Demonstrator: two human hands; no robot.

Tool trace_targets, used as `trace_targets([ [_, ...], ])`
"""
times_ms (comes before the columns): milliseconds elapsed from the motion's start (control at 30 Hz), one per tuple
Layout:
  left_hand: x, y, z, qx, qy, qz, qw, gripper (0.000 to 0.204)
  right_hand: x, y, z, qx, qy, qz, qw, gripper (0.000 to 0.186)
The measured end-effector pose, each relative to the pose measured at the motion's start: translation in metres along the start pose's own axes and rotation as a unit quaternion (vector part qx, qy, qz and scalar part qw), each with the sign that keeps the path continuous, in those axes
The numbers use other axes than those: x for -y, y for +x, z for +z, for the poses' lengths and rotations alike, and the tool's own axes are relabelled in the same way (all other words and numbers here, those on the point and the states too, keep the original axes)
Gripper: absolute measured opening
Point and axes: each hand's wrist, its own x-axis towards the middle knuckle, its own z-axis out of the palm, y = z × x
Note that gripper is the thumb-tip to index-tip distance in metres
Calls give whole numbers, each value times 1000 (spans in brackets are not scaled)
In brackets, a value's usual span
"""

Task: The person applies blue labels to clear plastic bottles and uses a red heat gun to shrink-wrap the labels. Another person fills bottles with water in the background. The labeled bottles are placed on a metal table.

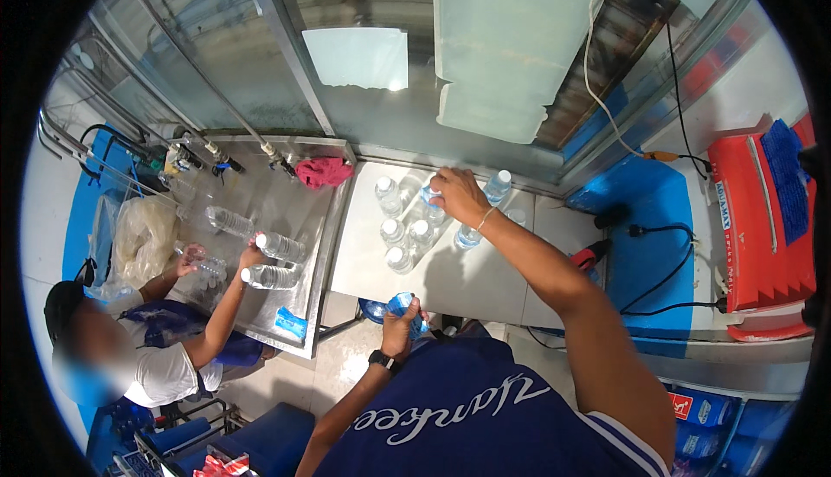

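My right hand (455,193) reaches over the white counter (355,276), its fingers closed on a blue piece of plastic (429,189) at the top of a water bottle. Around it stand several clear bottles with white caps (386,196), some with blue on them. My left hand (401,331), a dark watch on its wrist, grips a bundle of blue plastic pieces (401,304) just off the counter's front edge.
At left, a co-worker (177,351) handles bottles (281,248) in a steel basin (331,209) with taps, a pink cloth (323,172) and a bag (143,239). At right are a red machine (757,261) and cables. Glass panels stand behind the counter; blue jugs (701,438) sit lower right.
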Motion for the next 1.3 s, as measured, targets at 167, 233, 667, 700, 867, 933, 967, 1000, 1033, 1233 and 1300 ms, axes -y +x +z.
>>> trace_targets([
  [167, -1, -1, -10, -22, -9, 20, 1000, 16, -15, 20, 4, 149, -12, -43, 988, 48],
  [233, -3, 0, -9, -30, -3, -6, 1000, 19, -19, 25, 11, 197, -49, -99, 974, 35],
  [667, -20, 17, 7, 76, -24, -86, 993, 19, -38, 43, 52, 233, -250, -6, 940, 18],
  [700, -21, 18, 8, 81, -26, -85, 993, 18, -47, 43, 49, 213, -267, 15, 940, 17],
  [867, -24, 19, 12, 85, 32, -65, 994, 20, -75, 45, 8, 318, -268, 98, 904, 27],
  [933, -26, 19, 15, 61, 57, -60, 995, 27, -62, 34, -8, 217, -250, 90, 939, 37],
  [967, -27, 20, 16, 61, 46, -37, 996, 29, -52, 29, -17, 165, -240, 89, 952, 42],
  [1000, -27, 21, 19, 43, 41, -16, 998, 32, -42, 21, -25, 121, -209, 89, 966, 52],
  [1033, -26, 21, 22, 32, 34, 3, 999, 35, -29, 9, -32, 77, -177, 89, 977, 63],
  [1233, -30, 26, 28, 30, 19, 14, 999, 40, 88, -126, -19, -49, 310, 211, 926, 39],
  [1300, -29, 26, 28, 42, 26, 12, 999, 41, 109, -148, 0, 64, 431, 346, 831, 34],
])
